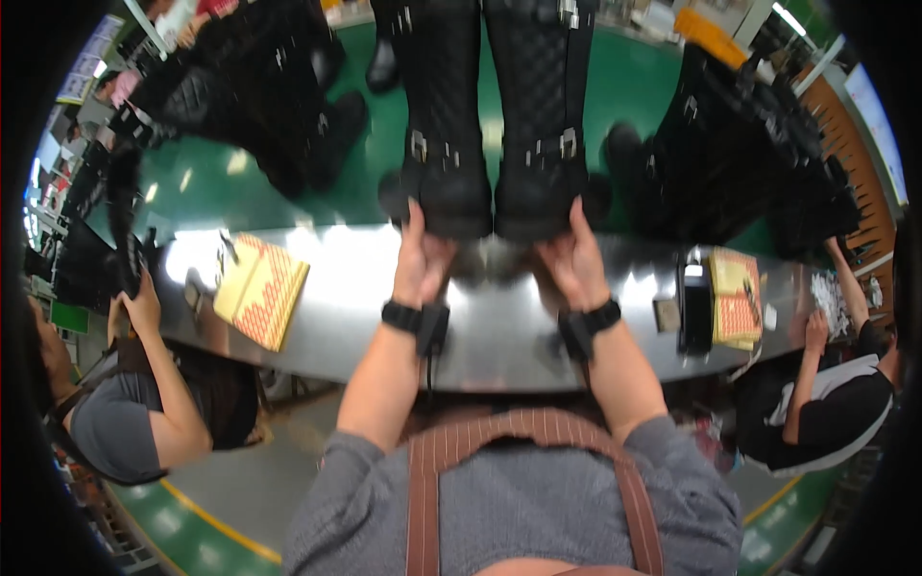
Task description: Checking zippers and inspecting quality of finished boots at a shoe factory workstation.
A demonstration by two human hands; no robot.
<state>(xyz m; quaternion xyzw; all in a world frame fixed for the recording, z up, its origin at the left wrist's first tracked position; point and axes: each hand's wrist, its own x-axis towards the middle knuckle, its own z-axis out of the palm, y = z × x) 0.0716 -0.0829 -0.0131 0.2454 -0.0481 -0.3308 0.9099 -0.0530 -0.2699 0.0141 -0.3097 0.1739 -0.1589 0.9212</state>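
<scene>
A pair of tall black boots with quilted shafts and silver buckles stands upright before me, where the steel worktop meets the green surface. My left hand [421, 261] grips the left boot [444, 163] low at its heel, thumb up along the side and fingers underneath. On the right boot [543, 163], my right hand [573, 261] has a matching hold, its thumb against the outer side. The fingertips of both hands are partly hidden under the boots. Dark bands with small boxes are strapped round both wrists.
More black boots [279, 106] crowd the green surface [370, 182] at left, others [740, 163] at right. Yellow-and-red patterned pads [261, 288] [736, 298] and a black case [695, 305] lie on the steel worktop [355, 288]. A co-worker [125, 413] sits at left, another [816, 394] at right.
</scene>
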